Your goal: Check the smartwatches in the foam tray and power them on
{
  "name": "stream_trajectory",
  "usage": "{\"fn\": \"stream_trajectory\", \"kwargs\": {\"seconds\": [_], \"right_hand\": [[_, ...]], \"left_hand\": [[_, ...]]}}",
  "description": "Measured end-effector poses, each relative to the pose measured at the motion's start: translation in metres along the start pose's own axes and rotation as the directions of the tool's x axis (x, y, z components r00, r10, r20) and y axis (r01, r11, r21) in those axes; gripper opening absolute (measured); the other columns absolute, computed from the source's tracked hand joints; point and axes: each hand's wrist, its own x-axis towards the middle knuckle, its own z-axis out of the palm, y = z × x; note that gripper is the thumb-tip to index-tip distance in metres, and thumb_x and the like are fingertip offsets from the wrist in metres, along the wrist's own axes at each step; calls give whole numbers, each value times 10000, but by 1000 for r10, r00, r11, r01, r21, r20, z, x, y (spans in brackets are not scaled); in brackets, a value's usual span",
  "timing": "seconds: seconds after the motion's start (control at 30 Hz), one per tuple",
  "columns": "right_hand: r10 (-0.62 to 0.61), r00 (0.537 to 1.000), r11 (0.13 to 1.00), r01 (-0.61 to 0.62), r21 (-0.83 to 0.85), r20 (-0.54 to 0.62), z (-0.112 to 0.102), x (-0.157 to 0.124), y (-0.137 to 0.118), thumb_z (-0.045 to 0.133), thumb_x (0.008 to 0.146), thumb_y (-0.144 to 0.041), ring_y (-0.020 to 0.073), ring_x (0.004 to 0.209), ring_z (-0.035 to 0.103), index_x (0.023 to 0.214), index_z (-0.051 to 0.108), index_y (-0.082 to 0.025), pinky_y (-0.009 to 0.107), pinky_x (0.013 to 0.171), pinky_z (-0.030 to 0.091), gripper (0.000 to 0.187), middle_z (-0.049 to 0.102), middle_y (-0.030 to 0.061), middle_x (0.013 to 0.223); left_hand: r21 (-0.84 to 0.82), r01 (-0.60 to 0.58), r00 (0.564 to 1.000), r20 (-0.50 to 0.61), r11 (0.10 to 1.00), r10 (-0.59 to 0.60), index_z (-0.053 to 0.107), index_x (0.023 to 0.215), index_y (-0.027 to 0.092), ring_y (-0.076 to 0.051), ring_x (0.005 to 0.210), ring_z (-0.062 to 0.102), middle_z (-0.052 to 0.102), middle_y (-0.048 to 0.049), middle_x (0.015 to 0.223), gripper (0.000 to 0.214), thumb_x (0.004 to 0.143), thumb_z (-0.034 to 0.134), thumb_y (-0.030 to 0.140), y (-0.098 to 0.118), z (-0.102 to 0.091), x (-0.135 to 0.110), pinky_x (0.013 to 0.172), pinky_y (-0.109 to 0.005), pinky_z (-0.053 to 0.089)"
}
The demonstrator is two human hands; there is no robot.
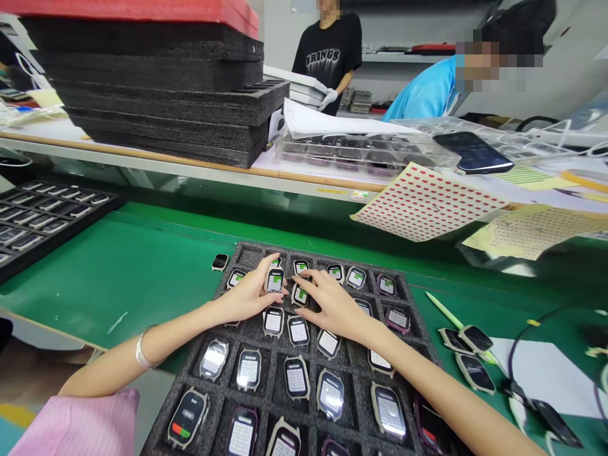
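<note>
My left hand (251, 290) grips a smartwatch (275, 280) between thumb and fingers, its lit screen showing white and green. Just beside it, my right hand (332, 304) has its thumb and fingertips at the edges of a second smartwatch (299, 295), also lit white and green. Both hands are over a black foam tray (273, 345) with square compartments. Many of these hold smartwatches with lit screens, some in pale cases and some in purple. A lone dark-screened smartwatch (220, 262) lies on the green mat just left of the tray.
Another foam tray of watches (57, 218) lies at the left. Several loose watches (475, 373), a pale green pen (444, 309) and a cable (513, 354) are at the right. A shelf behind carries stacked black foam trays (175, 107), a phone (472, 152) and sticker sheets (427, 199). Two people are beyond.
</note>
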Motion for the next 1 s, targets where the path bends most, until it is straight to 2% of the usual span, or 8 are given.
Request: {"fn": "stream_trajectory", "kwargs": {"seconds": [0.1, 0.17, 0.33, 0.43, 0.53, 0.67, 0.9, 1.0], "right_hand": [[18, 1000, 1000, -17, -21, 9, -12, -12, 11, 676, 809, -199, 320, 1140, 479, 1227, 554, -138, 479, 965, 420, 440, 504, 166, 1235], [43, 999, 998, -42, -38, 28, -23, -27, 22, 659, 811, -169, 313, 1131, 485, 1150, 595, -147, 467, 962, 423, 346, 520, 152, 1198], [152, 982, 985, -142, -93, 114, -42, -66, 46, 676, 794, -187, 328, 1063, 528, 1046, 644, -137, 474, 909, 454, 259, 549, 152, 1115], [184, 971, 978, -167, -123, 151, -43, -79, 52, 672, 811, -200, 320, 1045, 542, 1084, 642, -127, 457, 904, 460, 284, 548, 161, 1121], [213, 967, 963, -182, -198, 143, -43, -81, 53, 717, 788, -228, 330, 1048, 538, 1063, 649, -116, 458, 890, 463, 305, 546, 168, 1141], [252, 957, 934, -202, -296, 141, -41, -82, 49, 789, 732, -272, 352, 988, 563, 1005, 662, -97, 461, 780, 503, 349, 576, 176, 1090], [293, 955, 932, -277, -234, 35, -33, -89, 52, 808, 711, -277, 347, 1039, 570, 979, 662, -89, 471, 863, 501, 358, 584, 181, 1142], [354, 930, 935, -350, 59, -99, -40, -86, 56, 767, 750, -342, 314, 1039, 588, 1011, 653, -119, 461, 911, 490, 362, 619, 151, 1132]], "left_hand": [[398, -105, 994, 30, 911, 102, 469, 1233, 190, -281, 1064, 566, 598, -115, 1136, 484, 784, 643, 239, -10, -9, 11, 941, -448, 436], [563, -156, 988, 85, 811, 130, 532, 1135, 180, -297, 1094, 524, 582, -117, 1146, 427, 746, 686, 263, -14, -15, 17, 959, -471, 404], [701, -214, 976, 184, 680, 117, 565, 1063, 162, -299, 1077, 487, 559, -111, 1104, 377, 751, 676, 343, -9, -15, 25, 936, -471, 394], [718, -296, 955, 244, 629, 171, 571, 1037, 169, -269, 1045, 495, 564, -93, 1074, 276, 800, 617, 304, 4, 1, 34, 924, -426, 398], [777, -378, 926, 323, 504, 196, 577, 1053, 137, -286, 1023, 496, 571, -120, 1071, 303, 822, 599, 330, 18, 31, 48, 883, -418, 411], [860, -385, 920, 389, 334, 58, 621, 988, 59, -332, 1000, 508, 593, -182, 1019, 364, 809, 610, 376, 30, 75, 65, 853, -441, 422], [899, -294, 944, 327, 325, -51, 649, 954, -25, -356, 960, 539, 619, -250, 969, 414, 772, 680, 346, 29, 106, 76, 814, -454, 443], [901, -247, 959, 281, 357, -46, 631, 983, -47, -372, 971, 538, 607, -278, 984, 424, 775, 679, 319, 26, 109, 76, 794, -461, 453]]}}
